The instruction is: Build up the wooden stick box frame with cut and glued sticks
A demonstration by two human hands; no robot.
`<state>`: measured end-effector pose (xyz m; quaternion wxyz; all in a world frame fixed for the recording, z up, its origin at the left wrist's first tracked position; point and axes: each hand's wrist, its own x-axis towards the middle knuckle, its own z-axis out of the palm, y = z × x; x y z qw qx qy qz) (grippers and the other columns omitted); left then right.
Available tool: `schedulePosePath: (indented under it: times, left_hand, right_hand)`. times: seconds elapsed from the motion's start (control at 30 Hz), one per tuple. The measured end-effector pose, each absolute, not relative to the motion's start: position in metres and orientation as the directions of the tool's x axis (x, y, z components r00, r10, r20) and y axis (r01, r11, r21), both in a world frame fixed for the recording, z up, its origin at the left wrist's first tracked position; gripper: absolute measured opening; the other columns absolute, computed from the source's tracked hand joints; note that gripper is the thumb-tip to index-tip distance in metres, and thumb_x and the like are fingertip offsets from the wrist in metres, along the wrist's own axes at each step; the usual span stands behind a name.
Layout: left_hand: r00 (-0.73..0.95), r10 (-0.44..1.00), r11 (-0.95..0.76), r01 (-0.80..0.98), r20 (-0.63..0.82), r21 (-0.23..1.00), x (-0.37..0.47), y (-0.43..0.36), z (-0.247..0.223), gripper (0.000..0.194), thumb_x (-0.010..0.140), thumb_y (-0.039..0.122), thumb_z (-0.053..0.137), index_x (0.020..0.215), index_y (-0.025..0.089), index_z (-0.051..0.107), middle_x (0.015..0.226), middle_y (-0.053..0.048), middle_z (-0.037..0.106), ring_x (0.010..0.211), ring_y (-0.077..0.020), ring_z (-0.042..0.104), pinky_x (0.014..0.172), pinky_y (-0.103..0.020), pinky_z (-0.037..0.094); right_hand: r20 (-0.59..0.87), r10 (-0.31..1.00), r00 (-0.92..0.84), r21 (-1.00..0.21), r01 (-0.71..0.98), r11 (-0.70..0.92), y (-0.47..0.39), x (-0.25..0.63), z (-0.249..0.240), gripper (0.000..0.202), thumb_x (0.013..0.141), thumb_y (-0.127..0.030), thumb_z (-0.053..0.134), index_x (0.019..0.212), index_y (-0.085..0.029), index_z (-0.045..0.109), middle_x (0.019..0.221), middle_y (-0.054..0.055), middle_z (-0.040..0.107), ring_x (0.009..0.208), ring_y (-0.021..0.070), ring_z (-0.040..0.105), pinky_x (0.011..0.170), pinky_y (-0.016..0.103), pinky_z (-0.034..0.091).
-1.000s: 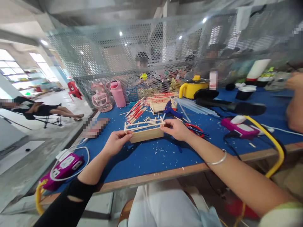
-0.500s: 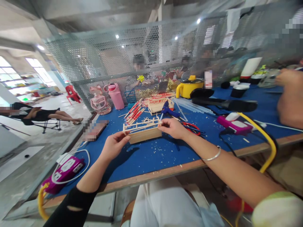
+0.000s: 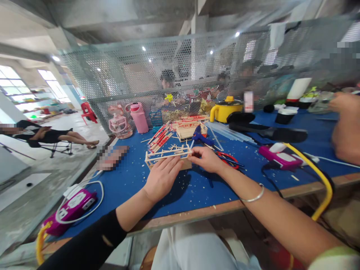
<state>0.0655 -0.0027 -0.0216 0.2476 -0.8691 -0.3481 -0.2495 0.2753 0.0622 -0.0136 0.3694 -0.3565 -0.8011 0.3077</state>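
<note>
A small box frame of thin wooden sticks with a plank along its front (image 3: 186,164) stands on the blue table in front of me. My left hand (image 3: 162,177) lies across its front side, fingers stretched out to the right; the thumb is hidden. At the right end, my right hand (image 3: 206,159) pinches the frame's corner between thumb and fingers. Just behind the frame lie short stick pieces (image 3: 178,148). A blue glue gun (image 3: 201,138) rests beyond my right hand, near red-handled pliers or scissors (image 3: 229,159), whose kind I cannot make out.
Red-wrapped stick bundles (image 3: 161,138) and a stick-built piece (image 3: 185,132) lie farther back. Pink bottles (image 3: 140,118), a yellow pot (image 3: 226,110) and a black pan-like item (image 3: 264,129) line the mesh screen. Purple power strips (image 3: 281,157) sit on both sides. A co-worker's hand (image 3: 347,120) is at right.
My left hand has let go of the frame's left end and moved right, now lying over its front side. My right hand stays at the right corner.
</note>
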Motion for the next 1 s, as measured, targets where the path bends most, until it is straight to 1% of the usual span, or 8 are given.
schedulePosePath:
  times: [0.13, 0.27, 0.37, 0.53, 0.63, 0.77, 0.87, 1.0]
  left_hand:
    - [0.489, 0.597, -0.491, 0.85, 0.637, -0.192, 0.061, 0.001, -0.028, 0.029, 0.09, 0.015, 0.046, 0.115, 0.014, 0.06, 0.107, -0.013, 0.071, 0.095, -0.0244, 0.067, 0.084, -0.039, 0.051]
    - [0.448, 0.632, -0.471, 0.87, 0.632, -0.147, 0.058, 0.005, -0.027, 0.025, 0.086, 0.011, 0.05, 0.104, 0.017, 0.066, 0.092, -0.008, 0.075, 0.077, -0.0221, 0.07, 0.07, -0.033, 0.054]
    - [0.437, 0.643, -0.474, 0.872, 0.629, -0.121, 0.059, 0.006, -0.024, 0.027, 0.084, 0.009, 0.051, 0.103, 0.017, 0.067, 0.093, -0.007, 0.075, 0.076, -0.0216, 0.07, 0.068, -0.032, 0.054]
    - [0.427, 0.652, -0.481, 0.872, 0.626, -0.094, 0.061, 0.006, -0.022, 0.028, 0.083, 0.007, 0.051, 0.103, 0.018, 0.068, 0.09, -0.006, 0.075, 0.075, -0.0217, 0.07, 0.068, -0.032, 0.055]
    - [0.414, 0.657, -0.476, 0.876, 0.63, -0.079, 0.061, 0.006, -0.022, 0.027, 0.083, 0.009, 0.051, 0.102, 0.018, 0.068, 0.09, -0.006, 0.075, 0.077, -0.0224, 0.07, 0.066, -0.032, 0.055]
    - [0.406, 0.66, -0.474, 0.878, 0.632, -0.07, 0.06, 0.005, -0.025, 0.027, 0.084, 0.01, 0.05, 0.103, 0.019, 0.068, 0.09, -0.006, 0.075, 0.074, -0.0207, 0.07, 0.066, -0.03, 0.054]
    - [0.405, 0.662, -0.473, 0.879, 0.63, -0.068, 0.06, 0.004, -0.026, 0.027, 0.084, 0.011, 0.05, 0.102, 0.02, 0.068, 0.09, -0.005, 0.075, 0.074, -0.0203, 0.07, 0.066, -0.03, 0.054]
    - [0.399, 0.667, -0.466, 0.882, 0.629, -0.066, 0.06, 0.004, -0.025, 0.026, 0.084, 0.012, 0.05, 0.102, 0.019, 0.067, 0.089, -0.006, 0.075, 0.072, -0.0199, 0.07, 0.066, -0.03, 0.054]
  right_hand:
    - [0.372, 0.796, -0.477, -0.736, 0.371, 0.566, 0.062, 0.276, -0.013, 0.019, 0.078, -0.034, 0.057, 0.07, -0.016, 0.059, 0.062, -0.001, 0.054, 0.059, 0.0122, 0.045, 0.057, 0.026, 0.037]
    - [0.353, 0.809, -0.469, -0.721, 0.415, 0.555, 0.058, 0.275, -0.013, 0.02, 0.079, -0.034, 0.056, 0.072, -0.016, 0.06, 0.065, 0.0, 0.058, 0.06, 0.0121, 0.048, 0.058, 0.025, 0.04]
    - [0.319, 0.836, -0.447, -0.705, 0.478, 0.525, 0.058, 0.28, -0.009, 0.025, 0.078, -0.039, 0.058, 0.078, -0.015, 0.064, 0.069, 0.001, 0.062, 0.061, 0.0129, 0.052, 0.059, 0.026, 0.044]
    - [0.309, 0.927, -0.212, -0.631, 0.684, 0.367, 0.092, 0.303, 0.009, 0.041, 0.091, -0.041, 0.038, 0.113, -0.012, 0.059, 0.091, 0.01, 0.067, 0.077, 0.018, 0.061, 0.066, 0.029, 0.048]
    - [0.291, 0.955, -0.059, -0.517, 0.83, 0.209, 0.126, 0.311, 0.011, 0.037, 0.081, -0.032, 0.062, 0.11, -0.008, 0.061, 0.108, 0.017, 0.063, 0.098, 0.0268, 0.059, 0.083, 0.038, 0.047]
    - [0.211, 0.977, 0.009, -0.405, 0.911, 0.079, 0.157, 0.307, -0.007, 0.035, 0.088, -0.033, 0.058, 0.118, -0.015, 0.055, 0.119, 0.011, 0.057, 0.101, 0.022, 0.059, 0.085, 0.043, 0.05]
    - [0.212, 0.977, 0.027, -0.39, 0.919, 0.059, 0.167, 0.301, -0.017, 0.035, 0.089, -0.033, 0.056, 0.12, -0.016, 0.054, 0.12, 0.009, 0.057, 0.1, 0.0207, 0.06, 0.083, 0.042, 0.052]
    - [0.333, 0.937, 0.109, -0.449, 0.892, 0.055, 0.161, 0.311, -0.002, 0.034, 0.087, -0.033, 0.058, 0.114, -0.012, 0.057, 0.111, 0.014, 0.062, 0.096, 0.0234, 0.061, 0.082, 0.04, 0.05]
